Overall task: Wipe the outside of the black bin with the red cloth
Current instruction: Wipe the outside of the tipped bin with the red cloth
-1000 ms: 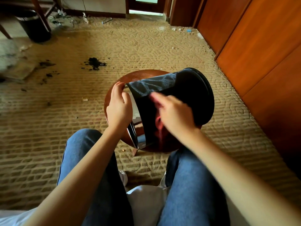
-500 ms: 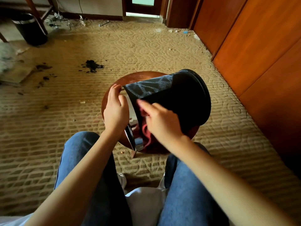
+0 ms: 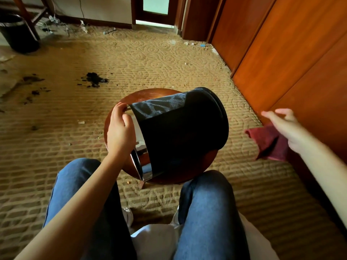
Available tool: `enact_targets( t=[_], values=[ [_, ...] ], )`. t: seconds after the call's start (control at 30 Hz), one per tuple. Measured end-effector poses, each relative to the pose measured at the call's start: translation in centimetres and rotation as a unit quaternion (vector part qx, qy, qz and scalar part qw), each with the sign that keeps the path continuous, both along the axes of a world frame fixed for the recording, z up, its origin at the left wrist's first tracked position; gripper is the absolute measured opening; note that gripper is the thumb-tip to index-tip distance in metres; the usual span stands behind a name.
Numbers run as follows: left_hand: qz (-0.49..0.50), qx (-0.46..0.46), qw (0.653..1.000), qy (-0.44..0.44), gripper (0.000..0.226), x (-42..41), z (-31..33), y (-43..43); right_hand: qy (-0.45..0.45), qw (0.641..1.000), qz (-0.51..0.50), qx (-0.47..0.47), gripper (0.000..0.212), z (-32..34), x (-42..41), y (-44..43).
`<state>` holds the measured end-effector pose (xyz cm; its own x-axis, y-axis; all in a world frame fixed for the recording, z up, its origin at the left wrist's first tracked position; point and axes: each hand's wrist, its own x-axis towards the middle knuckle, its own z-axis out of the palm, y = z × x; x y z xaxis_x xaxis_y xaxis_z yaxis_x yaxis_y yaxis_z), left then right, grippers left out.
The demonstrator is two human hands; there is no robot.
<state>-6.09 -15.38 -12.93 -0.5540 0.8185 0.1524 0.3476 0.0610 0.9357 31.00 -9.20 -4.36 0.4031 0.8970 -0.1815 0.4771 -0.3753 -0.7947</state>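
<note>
The black bin [image 3: 184, 132] lies tilted on its side on a round wooden stool [image 3: 148, 94], its shiny rim toward me and its base pointing away to the right. A black liner is folded over the rim. My left hand [image 3: 120, 132] grips the rim at the bin's left. My right hand [image 3: 285, 126] is out to the right, well clear of the bin and above the carpet. The red cloth [image 3: 266, 143] hangs from under its palm. The thumb and forefinger are stretched out, and the fingers holding the cloth are hidden.
My knees in blue jeans [image 3: 206, 203] flank the stool's near side. Wooden wardrobe doors [image 3: 291, 53] run along the right, close behind my right hand. Dark debris [image 3: 93, 79] lies on the patterned carpet. Another black bin [image 3: 16, 34] stands at the far left.
My right hand has left the bin's side and swung out to the right, carrying the red cloth with it. My left hand still holds the rim.
</note>
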Motion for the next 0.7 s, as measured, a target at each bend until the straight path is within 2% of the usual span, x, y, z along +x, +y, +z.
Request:
enact_targets(
  t=[0.1, 0.23, 0.33, 0.43, 0.53, 0.63, 0.7],
  values=[
    [-0.001, 0.006, 1.0, 0.005, 0.051, 0.2, -0.2, -0.3, 0.068, 0.997, -0.036, 0.009, 0.053, 0.4, 1.3, 0.1],
    [-0.005, 0.01, 1.0, 0.006, 0.053, 0.3, -0.3, -0.4, 0.084, 0.995, 0.016, 0.055, 0.044, 0.6, -1.5, 0.0],
    [-0.003, 0.008, 1.0, 0.008, 0.054, 0.3, -0.2, -0.5, 0.002, 0.988, 0.093, 0.125, 0.041, -0.6, -5.5, -0.1],
    [0.001, 0.0, 1.0, 0.01, 0.05, 0.3, -0.2, -0.7, -0.057, 0.964, 0.153, 0.21, 0.041, -2.0, -9.5, -0.7],
    [-0.002, 0.003, 1.0, 0.006, 0.051, 0.3, -0.2, -0.7, -0.114, 0.939, 0.203, 0.252, 0.037, -3.5, -11.2, -0.7],
    [-0.005, 0.007, 1.0, 0.001, 0.051, 0.2, -0.2, -0.6, -0.219, 0.901, 0.237, 0.29, 0.032, -4.7, -10.3, -0.3],
    [-0.005, 0.005, 1.0, 0.005, 0.055, 0.3, -0.2, -0.7, -0.322, 0.858, 0.241, 0.319, 0.036, -5.4, -9.1, -0.1]
  ],
)
